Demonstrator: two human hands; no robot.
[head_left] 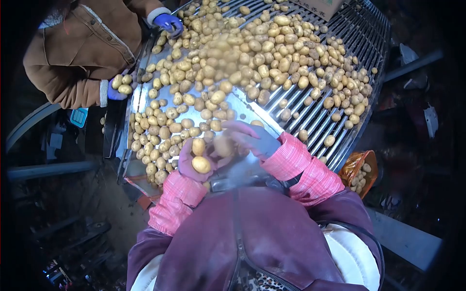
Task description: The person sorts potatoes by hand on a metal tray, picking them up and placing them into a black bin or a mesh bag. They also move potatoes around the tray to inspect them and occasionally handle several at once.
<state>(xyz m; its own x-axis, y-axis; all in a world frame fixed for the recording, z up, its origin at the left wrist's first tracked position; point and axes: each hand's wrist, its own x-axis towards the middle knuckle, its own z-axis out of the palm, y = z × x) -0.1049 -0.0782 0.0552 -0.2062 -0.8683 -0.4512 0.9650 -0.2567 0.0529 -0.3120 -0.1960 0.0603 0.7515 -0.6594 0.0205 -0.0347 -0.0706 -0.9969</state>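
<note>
Two potatoes (200,156) are held in the left hand (187,162), gloved, grip cupped around them near the near edge of the metal desk (250,109). The right hand (255,139), gloved and blurred, is held just beside; its grip cannot be told. A blurred potato (224,146) is seen between the hands, contact unclear. Loose potatoes (276,46) are spread from the far edge to the left edge and over the bars (315,119) at right. By the left edge, potatoes are held by a co-worker (85,53). A cardboard box (323,6) is seen at the far edge; an orange bag (370,167) with potatoes is seen off the near right corner.
</note>
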